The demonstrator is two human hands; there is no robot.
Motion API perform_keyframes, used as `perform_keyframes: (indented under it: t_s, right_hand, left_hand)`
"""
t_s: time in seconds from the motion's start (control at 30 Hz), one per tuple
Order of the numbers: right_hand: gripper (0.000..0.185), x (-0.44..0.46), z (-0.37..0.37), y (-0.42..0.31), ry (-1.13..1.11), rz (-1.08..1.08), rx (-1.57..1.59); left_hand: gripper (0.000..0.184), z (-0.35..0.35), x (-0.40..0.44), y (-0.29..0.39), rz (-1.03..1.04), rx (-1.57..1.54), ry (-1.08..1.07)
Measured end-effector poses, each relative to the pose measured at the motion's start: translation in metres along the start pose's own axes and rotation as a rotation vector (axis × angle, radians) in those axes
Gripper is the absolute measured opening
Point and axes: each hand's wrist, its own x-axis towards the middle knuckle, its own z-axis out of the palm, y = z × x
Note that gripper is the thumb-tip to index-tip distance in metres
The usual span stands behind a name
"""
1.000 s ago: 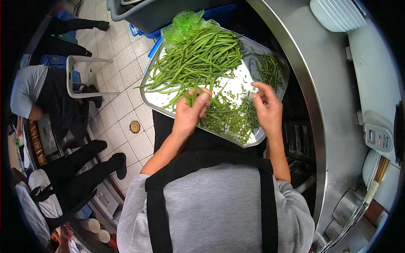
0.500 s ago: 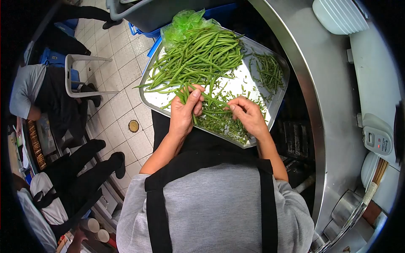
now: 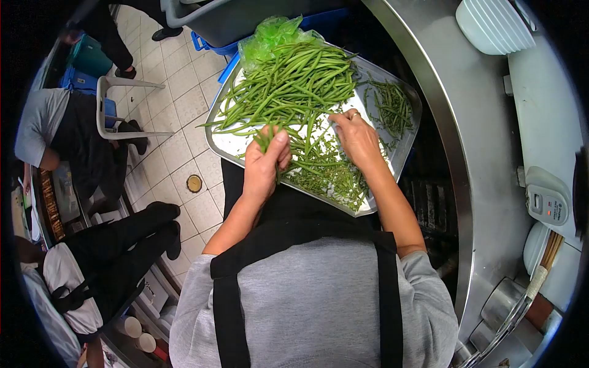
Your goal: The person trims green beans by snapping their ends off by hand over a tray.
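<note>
Two hands [image 3: 265,164], one metal tray [image 3: 228,144], one large green-bean heap [image 3: 300,80], one green bag [image 3: 269,42], one chair [image 3: 102,105], one drain cover [image 3: 194,183], co-workers [image 3: 38,126] probably three at dim edge

A tray [image 3: 402,149] sits in front of the person [image 3: 319,282]. On it, beans [image 3: 300,80] lie at the far side, with a bag [image 3: 267,40] behind them. Bean bits [image 3: 322,178] lie near the person and along the right. Past the tray is a tub [image 3: 245,23]. A counter [image 3: 463,98] stands to the right, with bowls [image 3: 494,27] at its far end.
</note>
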Motion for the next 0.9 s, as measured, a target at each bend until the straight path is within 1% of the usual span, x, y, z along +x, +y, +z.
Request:
perform_keyframes:
  t_s: [0.03,0.07,0.13,0.17,0.2,0.27,0.3,0.33,0.4,0.43,0.5,0.6,0.67,0.7,0.73,0.77,0.83,0.87,0.9]
  right_hand:
    - [0.015,0.003,0.003,0.001,0.0,-0.039,-0.076]
    - [0.017,0.003,0.004,0.002,-0.028,-0.04,-0.125]
    - [0.008,-0.001,0.004,0.007,-0.026,-0.074,-0.135]
    - [0.009,-0.004,0.005,0.008,-0.024,-0.09,-0.14]
    - [0.009,-0.008,-0.002,0.002,-0.055,-0.079,-0.07]
    - [0.009,-0.02,-0.027,-0.017,-0.119,-0.053,0.071]
    - [0.008,-0.026,-0.034,-0.023,-0.108,-0.058,0.141]
    - [0.008,-0.031,-0.041,-0.027,-0.095,-0.061,0.21]
    - [0.006,-0.038,-0.05,-0.033,-0.051,-0.076,0.321]
    - [0.006,-0.041,-0.053,-0.035,-0.031,-0.082,0.326]
    - [0.006,-0.043,-0.055,-0.037,0.009,-0.099,0.338]
    - [0.004,-0.043,-0.047,-0.038,0.074,-0.021,0.462]
    - [0.005,-0.044,-0.031,-0.024,0.165,0.095,0.707]
    - [0.005,-0.04,-0.028,-0.021,0.211,0.154,0.828]
    - [0.006,-0.035,-0.028,-0.018,0.249,0.33,1.034]
    - [0.008,-0.033,-0.033,-0.013,0.272,0.318,0.853]
    - [0.014,-0.037,-0.035,-0.005,0.156,0.211,0.62]
    - [0.016,-0.039,-0.033,-0.006,0.137,0.133,0.617]
    - [0.017,-0.042,-0.029,-0.01,0.116,0.053,0.612]
  left_hand:
    - [0.015,-0.001,0.0,0.0,-0.049,0.041,0.032]
    - [0.014,0.0,-0.001,0.001,-0.104,0.163,0.05]
    - [0.013,0.002,0.0,-0.001,-0.099,0.352,0.013]
    - [0.013,0.002,0.0,-0.005,-0.097,0.446,-0.007]
    - [0.016,0.0,0.002,-0.017,-0.014,0.476,-0.032]
    - [0.02,0.005,0.003,-0.012,0.191,0.801,-0.127]
    - [0.022,0.007,0.003,-0.011,0.295,0.962,-0.177]
    - [0.027,0.008,0.004,-0.016,0.344,0.969,-0.201]
    - [0.025,0.009,0.003,-0.022,0.347,0.989,-0.234]
    - [0.025,0.01,0.002,-0.024,0.349,0.999,-0.251]
    - [0.022,0.011,0.002,-0.022,0.333,0.988,-0.279]
    - [0.02,0.013,0.001,-0.017,0.267,0.919,-0.322]
    - [0.019,0.013,0.001,-0.018,0.232,0.831,-0.336]
    - [0.019,0.012,0.0,-0.018,0.139,0.739,-0.294]
    - [0.019,0.011,-0.002,-0.017,0.046,0.646,-0.253]
    - [0.02,0.01,-0.003,-0.017,-0.045,0.553,-0.213]
    - [0.021,0.006,0.0,-0.009,-0.179,0.355,-0.129]
    - [0.022,0.006,0.001,-0.007,-0.245,0.253,-0.089]
    - [0.022,0.007,0.003,-0.007,-0.225,0.225,-0.066]
